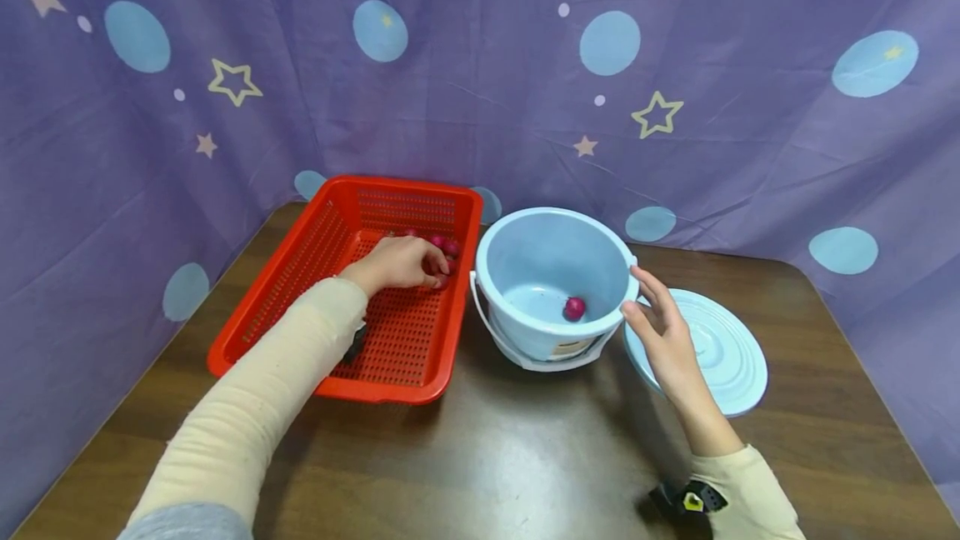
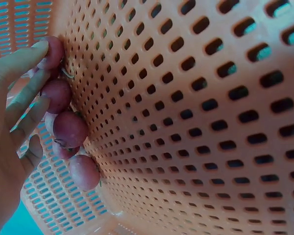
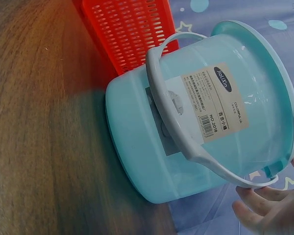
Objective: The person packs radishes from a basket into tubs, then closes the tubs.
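Observation:
In the red plastic basket [image 1: 444, 357], my left hand [image 1: 401, 263] reaches down to several small red radishes lined along the right wall. Its thumb and fingers close round one radish [image 2: 54, 53]; another radish [image 2: 71, 129] lies just below the fingers in the left wrist view. My right hand [image 1: 663, 336] holds the rim of the light blue bucket [image 1: 525, 332] at its right side, the thumb at the rim and fingers by the handle joint. A single radish [image 1: 574, 308] lies on the bucket's floor. The bucket handle [image 3: 169, 110] hangs down across the label.
The light blue lid [image 1: 723, 357] lies flat on the wooden table [image 1: 480, 457], right of the bucket and partly behind my right hand. Basket and bucket stand close side by side. A purple patterned curtain [image 1: 480, 90] hangs behind the table.

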The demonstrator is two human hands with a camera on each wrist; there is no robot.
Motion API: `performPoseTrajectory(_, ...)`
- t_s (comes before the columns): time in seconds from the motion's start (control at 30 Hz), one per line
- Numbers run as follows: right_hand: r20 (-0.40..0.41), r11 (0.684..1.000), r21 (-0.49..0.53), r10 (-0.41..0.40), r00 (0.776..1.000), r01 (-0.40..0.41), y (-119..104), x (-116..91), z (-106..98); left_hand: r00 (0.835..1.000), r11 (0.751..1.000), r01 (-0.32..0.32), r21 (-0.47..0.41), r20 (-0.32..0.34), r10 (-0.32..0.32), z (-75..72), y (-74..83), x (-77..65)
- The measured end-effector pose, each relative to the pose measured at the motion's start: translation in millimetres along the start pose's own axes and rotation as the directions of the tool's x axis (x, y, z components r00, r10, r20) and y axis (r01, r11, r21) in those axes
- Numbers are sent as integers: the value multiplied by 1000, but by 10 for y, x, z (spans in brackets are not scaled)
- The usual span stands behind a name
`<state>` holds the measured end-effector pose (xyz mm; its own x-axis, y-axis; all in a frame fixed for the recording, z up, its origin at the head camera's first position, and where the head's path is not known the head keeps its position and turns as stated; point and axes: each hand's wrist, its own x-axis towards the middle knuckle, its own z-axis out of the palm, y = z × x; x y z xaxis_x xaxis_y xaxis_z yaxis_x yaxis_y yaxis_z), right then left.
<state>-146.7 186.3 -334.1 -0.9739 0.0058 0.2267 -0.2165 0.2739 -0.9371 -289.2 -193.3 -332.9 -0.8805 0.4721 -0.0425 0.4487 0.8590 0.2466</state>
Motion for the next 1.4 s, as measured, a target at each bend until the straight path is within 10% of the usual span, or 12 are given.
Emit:
performPoseTrajectory(0.6, 8, 1000, 10, -2, 1000, 2, 29, 25, 36, 999, 997, 9, -79, 36, -6, -6, -59, -26)
performPoseTrajectory(1.4, 1, 1000, -5, -9, 1000, 9, 24, 13, -4, 981, 960, -139, -242, -168, 100, -674, 231, -292)
